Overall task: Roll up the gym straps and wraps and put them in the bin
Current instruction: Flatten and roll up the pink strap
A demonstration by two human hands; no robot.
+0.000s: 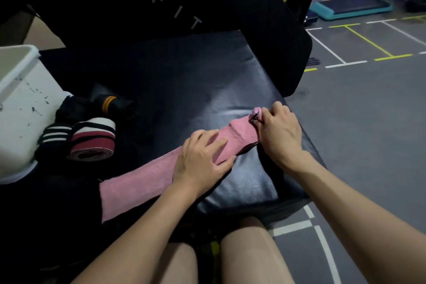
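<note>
A long pink wrap [138, 182] lies flat across the black padded bench [196, 80], running from lower left to upper right. My left hand [202, 157] presses flat on its middle with straight fingers. At the wrap's far right end my right hand [279, 131] pinches the small rolled tip [255, 114]. A white bin [20, 104] stands at the left edge of the bench. Beside the bin lie a rolled red, white and black wrap [92, 143], a smaller striped black and white roll [55, 137] and a dark bundle with an orange band [108, 105].
A black upright pad with white letters [175, 14] rises behind the bench. The grey gym floor with white and yellow lines [359, 48] lies to the right, with a teal step platform [350, 7] farther back. My bare knees [249, 251] show at the bottom.
</note>
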